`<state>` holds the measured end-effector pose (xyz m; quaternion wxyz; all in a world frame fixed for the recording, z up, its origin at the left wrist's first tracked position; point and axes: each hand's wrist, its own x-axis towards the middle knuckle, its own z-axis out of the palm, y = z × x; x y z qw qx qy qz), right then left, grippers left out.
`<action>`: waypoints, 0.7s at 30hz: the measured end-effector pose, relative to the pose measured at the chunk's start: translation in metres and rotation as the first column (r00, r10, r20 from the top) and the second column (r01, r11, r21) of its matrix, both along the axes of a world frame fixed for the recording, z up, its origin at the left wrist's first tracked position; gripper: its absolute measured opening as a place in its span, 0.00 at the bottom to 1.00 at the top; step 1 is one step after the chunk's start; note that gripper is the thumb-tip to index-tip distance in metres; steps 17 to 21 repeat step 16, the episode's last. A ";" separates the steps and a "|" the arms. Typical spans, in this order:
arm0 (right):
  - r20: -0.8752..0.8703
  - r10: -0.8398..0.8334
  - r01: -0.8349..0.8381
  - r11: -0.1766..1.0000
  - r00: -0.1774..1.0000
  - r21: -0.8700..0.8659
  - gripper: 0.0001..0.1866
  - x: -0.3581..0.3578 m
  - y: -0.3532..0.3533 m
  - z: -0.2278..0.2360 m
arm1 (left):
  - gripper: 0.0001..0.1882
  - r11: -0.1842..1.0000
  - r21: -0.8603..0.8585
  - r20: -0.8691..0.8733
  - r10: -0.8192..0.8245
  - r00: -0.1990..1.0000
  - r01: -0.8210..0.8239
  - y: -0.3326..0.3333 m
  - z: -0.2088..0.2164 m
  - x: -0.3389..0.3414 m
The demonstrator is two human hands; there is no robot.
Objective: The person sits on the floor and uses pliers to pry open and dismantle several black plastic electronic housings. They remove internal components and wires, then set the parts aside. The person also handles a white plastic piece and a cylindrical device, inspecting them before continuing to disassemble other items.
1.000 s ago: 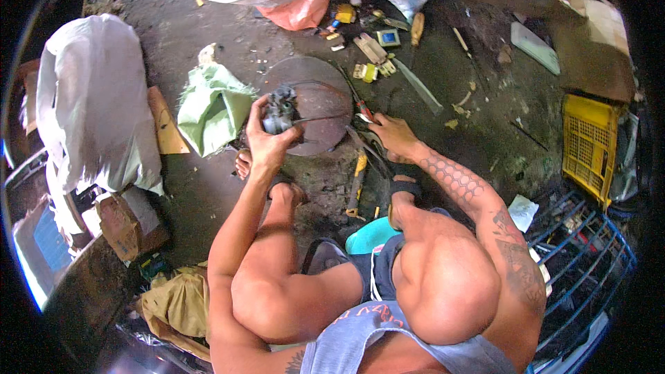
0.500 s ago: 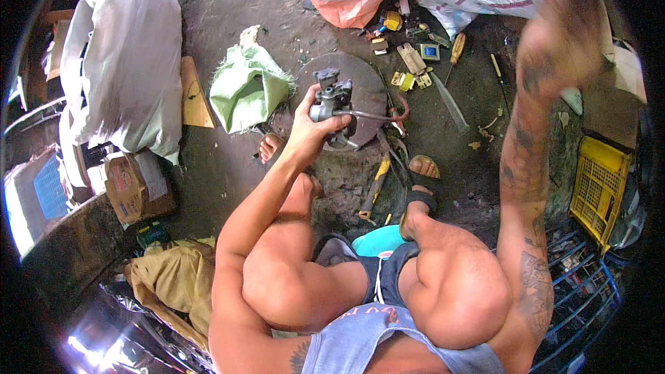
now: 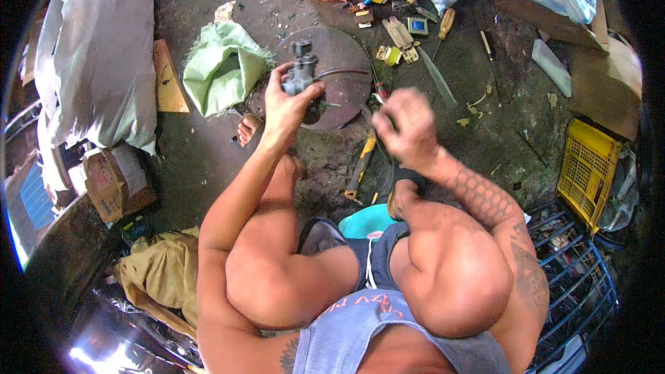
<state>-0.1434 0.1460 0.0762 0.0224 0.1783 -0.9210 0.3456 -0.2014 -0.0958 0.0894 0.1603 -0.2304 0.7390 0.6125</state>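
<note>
My left hand point(image 3: 285, 105) is closed around a grey metal carburetor point(image 3: 302, 73), keeping it over the left part of a round dark slab point(image 3: 346, 107) on the ground. A thin dark hose point(image 3: 344, 71) juts from the carburetor toward the right. My right hand point(image 3: 409, 128) is in the air, right of the slab, with its fingers curled and blurred by motion; whether anything is in it cannot be made out. Closest to it is a red-handled tool point(image 3: 380, 90), partly hidden behind the fingers. A hammer with a yellow and black handle point(image 3: 361, 166) lies below the slab.
Beyond the slab are small electrical parts point(image 3: 398, 33), a wooden-handled screwdriver point(image 3: 447, 24) and a flat blade point(image 3: 438, 77). A green woven sack point(image 3: 225, 69) sits left, near a large white sack point(image 3: 97, 55). At right stand a yellow crate point(image 3: 589, 173) and a blue wire basket point(image 3: 578, 263).
My right hand has come down and leftward from the upper right to beside the slab. The carburetor stays in my left hand, turned a little. The whole view has shifted slightly.
</note>
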 end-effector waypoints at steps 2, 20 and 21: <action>0.341 0.037 -0.128 0.960 0.939 0.249 0.19 0.054 0.000 -0.025 | 0.36 0.998 0.026 -0.011 0.060 0.998 -0.060 -0.003 0.001 0.002; 0.907 -0.212 -0.092 0.961 0.365 0.261 0.33 0.061 0.022 -0.111 | 0.44 0.874 0.435 0.229 0.126 0.965 -0.218 -0.002 0.005 -0.005; 0.907 -0.212 -0.092 0.961 0.365 0.261 0.33 0.061 0.022 -0.111 | 0.44 0.874 0.435 0.229 0.126 0.965 -0.218 -0.002 0.005 -0.005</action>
